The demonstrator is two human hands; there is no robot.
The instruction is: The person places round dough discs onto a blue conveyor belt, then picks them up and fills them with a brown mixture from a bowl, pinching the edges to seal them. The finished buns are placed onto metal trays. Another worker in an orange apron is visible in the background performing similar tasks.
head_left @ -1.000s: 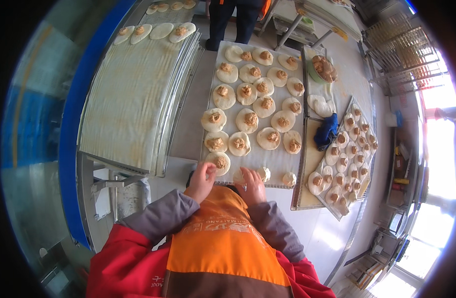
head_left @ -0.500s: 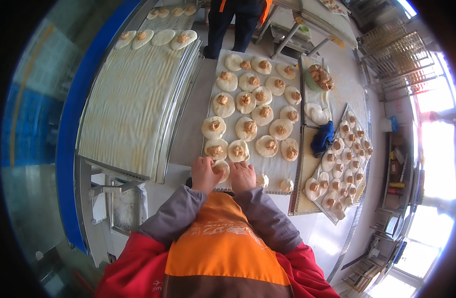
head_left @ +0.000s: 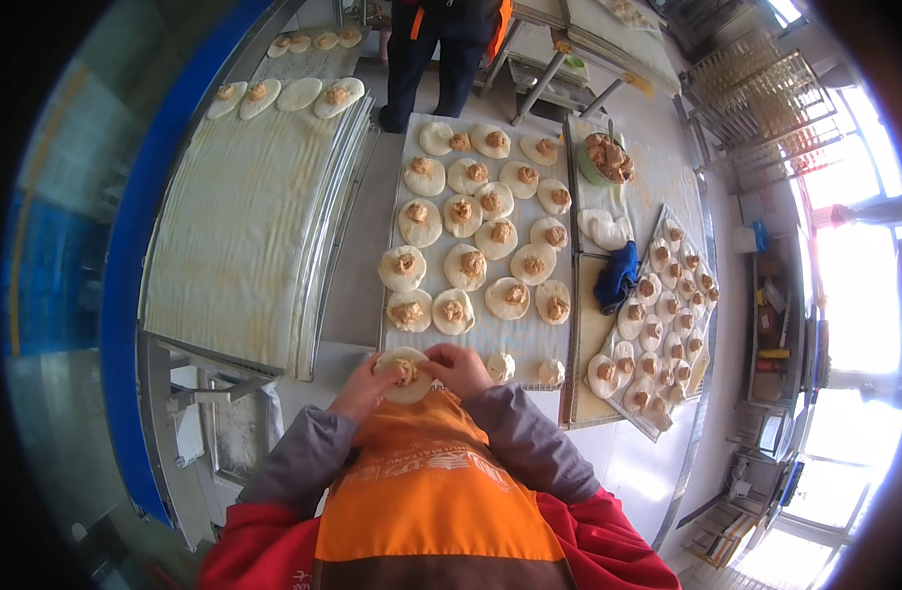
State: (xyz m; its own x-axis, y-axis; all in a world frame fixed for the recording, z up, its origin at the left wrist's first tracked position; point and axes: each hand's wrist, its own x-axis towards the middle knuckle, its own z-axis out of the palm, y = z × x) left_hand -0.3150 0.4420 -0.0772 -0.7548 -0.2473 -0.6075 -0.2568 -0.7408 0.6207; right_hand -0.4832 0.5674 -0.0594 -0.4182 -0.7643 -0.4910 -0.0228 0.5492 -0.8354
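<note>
Close to my body, a round dough wrapper (head_left: 400, 392) with a lump of brownish filling on it is held above the tray's near edge. My left hand (head_left: 364, 387) cups it from the left, fingers curled round its rim. From the right, my right hand (head_left: 458, 370) pinches the opposite edge between thumb and fingers. Beyond my hands, the lined tray (head_left: 529, 340) carries rows of flat dough rounds, such as one filled round (head_left: 454, 312), each topped with filling. A gathered bun (head_left: 501, 368) and another closed bun (head_left: 551, 372) sit right of my right hand.
Stacked cloth-covered trays (head_left: 234, 236) stand left, with several dough rounds at their far end. On the right are a green bowl of filling (head_left: 605, 161), a blue cloth (head_left: 617, 276) and a tilted tray of filled rounds (head_left: 657, 418). Another person's legs (head_left: 421, 69) show beyond.
My hands have lifted the nearest filled wrapper off the tray and drawn it toward my body. The right hand now pinches its edge. The whole view has shifted slightly.
</note>
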